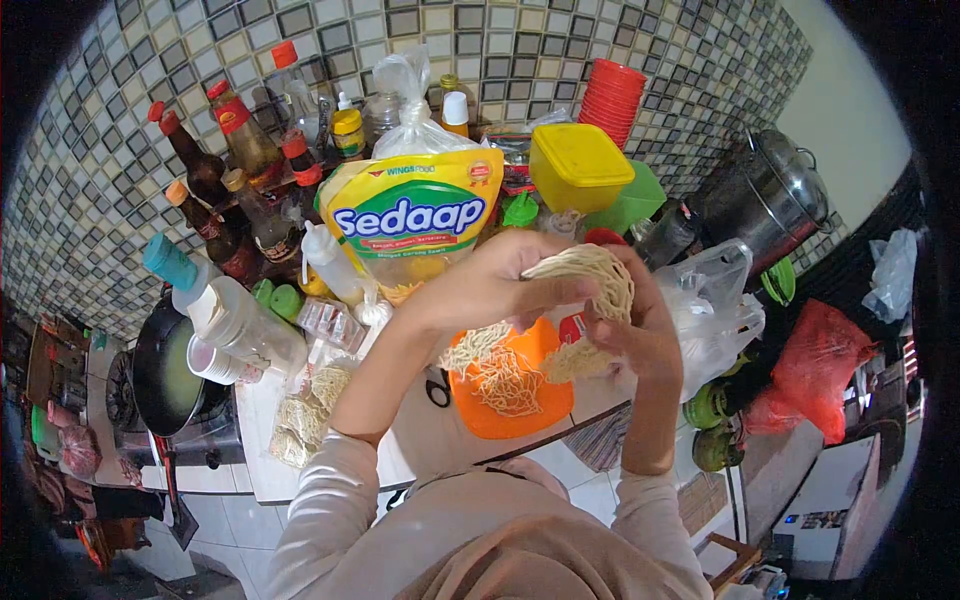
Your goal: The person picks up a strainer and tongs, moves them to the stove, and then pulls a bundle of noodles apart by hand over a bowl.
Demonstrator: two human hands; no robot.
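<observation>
A person in pale long sleeves holds a bundle of noodles in both hands above an orange container at a crowded kitchen tabletop. The left hand is closed around one side of the curved bundle, its thumb laid along the strands, while the right hand grips the other side, fingers bent around it. More noodles show below the hands, one clump toward each side of the container; whether these are held or resting on the rim cannot be told. Loose strands lie inside the container, directly under the hands.

Just left of the container are the black handles of a pair of scissors, and farther left lies a clear bag of noodle blocks. A large yellow-and-green bag marked "Sedaap" stands behind the left forearm. Bottles crowd the tiled wall at the left, and a yellow container sits near a tall stack of red cups. A white plastic bag rests beyond the right hand. At far left, a dark wok holding pale liquid sits on a stove.
</observation>
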